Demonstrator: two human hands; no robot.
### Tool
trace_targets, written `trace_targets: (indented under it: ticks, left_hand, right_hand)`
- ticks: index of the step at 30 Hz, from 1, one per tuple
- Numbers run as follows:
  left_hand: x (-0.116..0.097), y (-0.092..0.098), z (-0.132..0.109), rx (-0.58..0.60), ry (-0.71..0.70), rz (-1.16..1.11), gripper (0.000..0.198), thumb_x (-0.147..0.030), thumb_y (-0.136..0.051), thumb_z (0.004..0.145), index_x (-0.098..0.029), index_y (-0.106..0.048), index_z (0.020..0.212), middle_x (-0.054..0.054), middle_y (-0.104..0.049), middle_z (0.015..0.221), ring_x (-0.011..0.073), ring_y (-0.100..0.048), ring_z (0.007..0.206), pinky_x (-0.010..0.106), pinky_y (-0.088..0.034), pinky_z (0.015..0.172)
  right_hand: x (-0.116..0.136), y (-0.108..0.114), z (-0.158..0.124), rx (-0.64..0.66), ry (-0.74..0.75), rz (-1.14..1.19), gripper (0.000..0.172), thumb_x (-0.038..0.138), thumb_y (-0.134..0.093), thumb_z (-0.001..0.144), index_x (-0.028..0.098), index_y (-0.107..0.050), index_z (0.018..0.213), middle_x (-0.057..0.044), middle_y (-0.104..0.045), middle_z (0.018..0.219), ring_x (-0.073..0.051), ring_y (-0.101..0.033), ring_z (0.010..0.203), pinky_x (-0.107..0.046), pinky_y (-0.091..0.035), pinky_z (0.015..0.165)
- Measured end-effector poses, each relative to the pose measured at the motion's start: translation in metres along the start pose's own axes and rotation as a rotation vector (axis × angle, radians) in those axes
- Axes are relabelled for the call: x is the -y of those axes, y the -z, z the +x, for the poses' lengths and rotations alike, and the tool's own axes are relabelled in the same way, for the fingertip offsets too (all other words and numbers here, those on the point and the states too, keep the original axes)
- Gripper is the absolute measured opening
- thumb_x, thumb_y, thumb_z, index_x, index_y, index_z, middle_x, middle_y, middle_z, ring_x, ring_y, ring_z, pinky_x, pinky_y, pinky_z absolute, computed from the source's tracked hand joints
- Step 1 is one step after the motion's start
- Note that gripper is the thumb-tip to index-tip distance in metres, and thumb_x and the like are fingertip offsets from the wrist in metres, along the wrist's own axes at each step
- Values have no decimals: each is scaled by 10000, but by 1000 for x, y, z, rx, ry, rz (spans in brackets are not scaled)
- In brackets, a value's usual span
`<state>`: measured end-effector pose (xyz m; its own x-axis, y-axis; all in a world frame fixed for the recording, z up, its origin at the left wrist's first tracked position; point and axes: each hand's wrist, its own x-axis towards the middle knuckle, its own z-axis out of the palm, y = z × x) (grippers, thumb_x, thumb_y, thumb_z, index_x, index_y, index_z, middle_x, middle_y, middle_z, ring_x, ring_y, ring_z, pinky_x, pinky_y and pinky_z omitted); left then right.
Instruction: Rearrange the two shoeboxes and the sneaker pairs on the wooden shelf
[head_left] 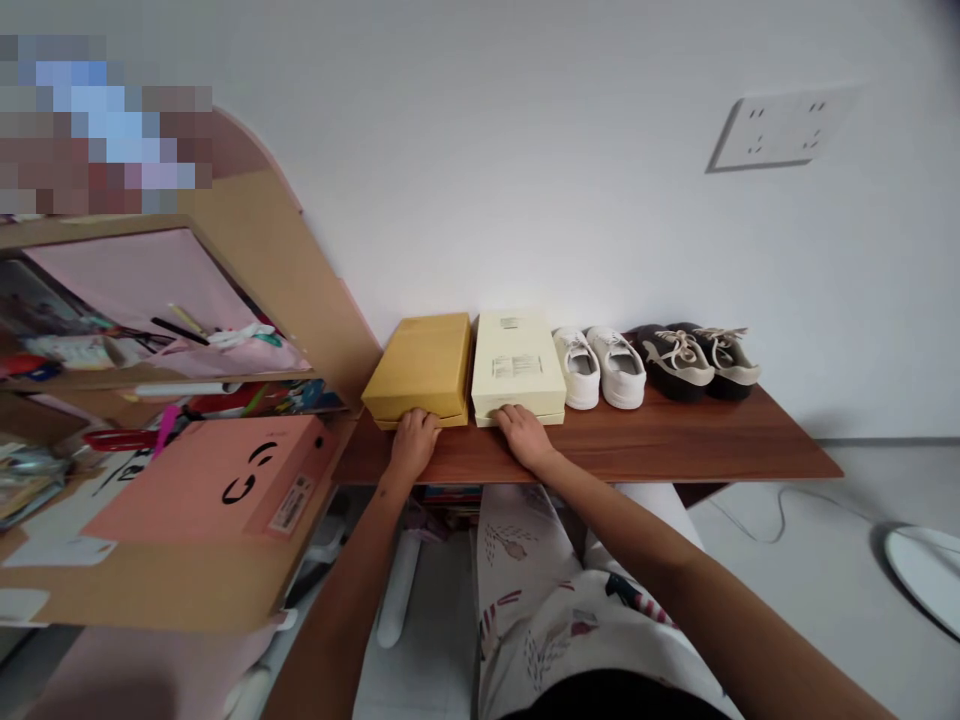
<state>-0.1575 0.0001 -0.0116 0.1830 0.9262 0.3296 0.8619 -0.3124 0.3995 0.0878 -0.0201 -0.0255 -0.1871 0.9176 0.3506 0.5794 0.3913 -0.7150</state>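
Observation:
A mustard-yellow shoebox [424, 360] and a cream shoebox [517, 358] with small print lie side by side on a brown wooden shelf board [645, 445]. Both have their lids on, with a slight gap along the front edge. My left hand [415, 440] grips the front edge of the yellow box, fingers curled at the lid. At the front of the cream box, my right hand [523, 435] is curled in the same way. White sneakers [616, 368] stand as a pair just right of the cream box. Beyond them are black-and-beige sneakers [697, 360] with laces.
To the left stands a wooden desk [172, 590] with cluttered shelves. A pink box [217, 480] with black marks lies on it. A double wall socket [784, 128] is at upper right. A cable [780, 515] and a white round object [926, 570] are on the floor.

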Motion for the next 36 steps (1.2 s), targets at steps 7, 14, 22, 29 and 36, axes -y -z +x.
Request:
trace_targets:
  ticks: [7,14,22,29,36]
  left_hand:
    - [0,0,6,-238,202,-365,126,-225,-566,853,-227,-513,739,51,-528,811,243,-549,919,404,-410,1016]
    - [-105,-18,2,-478,171,-517,168,-255,-624,843,-196,-566,989,97,-535,1089,239,-539,1082,408,-417,1042]
    - [-280,-114,65,89,-66,-349,399,-182,-601,858,-148,-530,1249,189,-521,1303,299,-552,1214,417,-440,1021]
    - [-286,-145,90,-103,276,-538,216,-382,-522,932,-184,-600,968,143,-646,1041,298,-633,1042,389,-488,888]
    - [-286,-176,88,-240,563,-889,267,-346,-436,961,-159,-534,1124,139,-625,1030,251,-634,980,356,-517,789]
  right_hand:
    - [1,-8,-10,-18,-10,36,259,128,-477,913,263,-679,1004,-95,-624,1146,-265,-472,1114,-424,-315,1063]
    - [-24,59,-54,-421,-99,-202,283,340,-537,911,251,-629,1163,-130,-526,1323,-301,-436,1235,-485,-289,1068]
    - [-102,171,-26,-575,-427,-192,482,429,-672,736,157,-567,1120,-207,-513,1309,-339,-490,1221,-483,-397,1005]
    - [-121,176,-42,-832,-614,553,447,577,-623,727,245,-481,991,-35,-631,965,-206,-607,916,-346,-534,760]
    - [-125,160,-64,-819,-745,792,552,564,-596,766,271,-397,1189,-80,-541,1218,-196,-601,997,-363,-571,736]
